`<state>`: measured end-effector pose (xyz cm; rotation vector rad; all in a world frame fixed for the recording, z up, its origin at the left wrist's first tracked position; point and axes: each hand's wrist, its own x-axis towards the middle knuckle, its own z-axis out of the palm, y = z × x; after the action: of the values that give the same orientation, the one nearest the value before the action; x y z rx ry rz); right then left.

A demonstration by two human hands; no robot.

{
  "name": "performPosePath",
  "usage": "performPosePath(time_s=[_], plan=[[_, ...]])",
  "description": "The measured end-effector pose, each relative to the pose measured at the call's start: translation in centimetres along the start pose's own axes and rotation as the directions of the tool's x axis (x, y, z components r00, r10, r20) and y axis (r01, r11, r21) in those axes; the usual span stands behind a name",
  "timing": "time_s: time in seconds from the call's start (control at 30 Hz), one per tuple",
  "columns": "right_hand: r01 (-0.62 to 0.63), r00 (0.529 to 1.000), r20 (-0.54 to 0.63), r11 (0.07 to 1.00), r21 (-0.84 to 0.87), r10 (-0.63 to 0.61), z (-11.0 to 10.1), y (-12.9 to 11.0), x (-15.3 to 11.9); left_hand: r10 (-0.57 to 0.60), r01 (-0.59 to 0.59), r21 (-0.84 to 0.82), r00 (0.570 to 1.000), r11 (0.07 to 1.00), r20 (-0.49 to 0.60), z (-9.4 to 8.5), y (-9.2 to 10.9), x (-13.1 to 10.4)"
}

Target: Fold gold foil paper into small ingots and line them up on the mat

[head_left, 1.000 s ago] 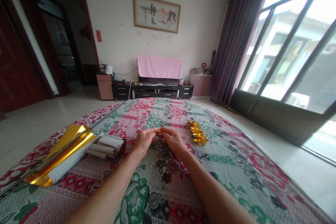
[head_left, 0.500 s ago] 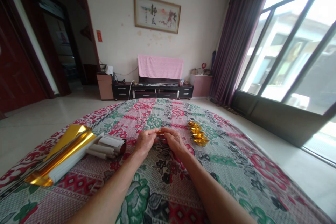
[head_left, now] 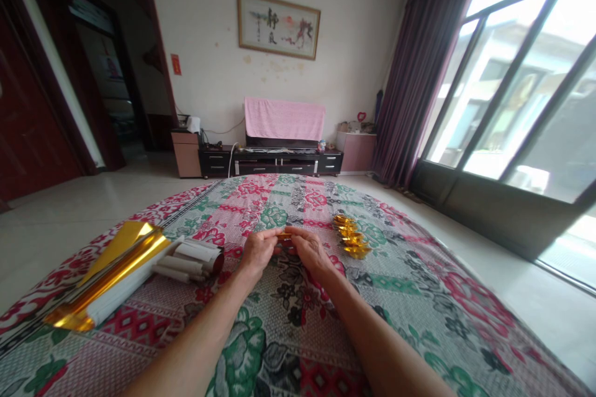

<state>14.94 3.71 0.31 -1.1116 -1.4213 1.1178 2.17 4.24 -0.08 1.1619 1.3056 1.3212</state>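
Over the middle of the patterned cloth, my left hand (head_left: 259,252) and my right hand (head_left: 308,249) meet at the fingertips. Pinched between them is a small narrow piece of gold foil paper (head_left: 284,236), mostly covered by the fingers. To the right of my right hand lies a row of several folded gold foil pieces (head_left: 352,237), close together. Farther off on the left are gold foil sheets (head_left: 135,270), partly curled, and beside them several rolled white-backed papers (head_left: 189,258).
The floral cloth (head_left: 400,322) covers the round surface before me. Beyond its far edge stands a low black cabinet (head_left: 216,162), with a pink cloth (head_left: 285,118) draped above it. Windows and a purple curtain (head_left: 405,74) are on the right.
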Motion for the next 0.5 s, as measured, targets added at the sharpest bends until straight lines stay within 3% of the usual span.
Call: performPosePath(time_s=[0.27, 0.5], plan=[[0.000, 1.000, 0.003, 1.000, 0.013, 0.000, -0.12, 0.42, 0.35, 0.010, -0.010, 0.009, 1.000, 1.000, 0.022, -0.09, -0.15, 0.06], [-0.011, 1.000, -0.002, 0.998, 0.054, 0.011, -0.13, 0.50, 0.41, 0.008, -0.007, 0.034, 1.000, 0.999, -0.024, 0.11, 0.08, -0.02]])
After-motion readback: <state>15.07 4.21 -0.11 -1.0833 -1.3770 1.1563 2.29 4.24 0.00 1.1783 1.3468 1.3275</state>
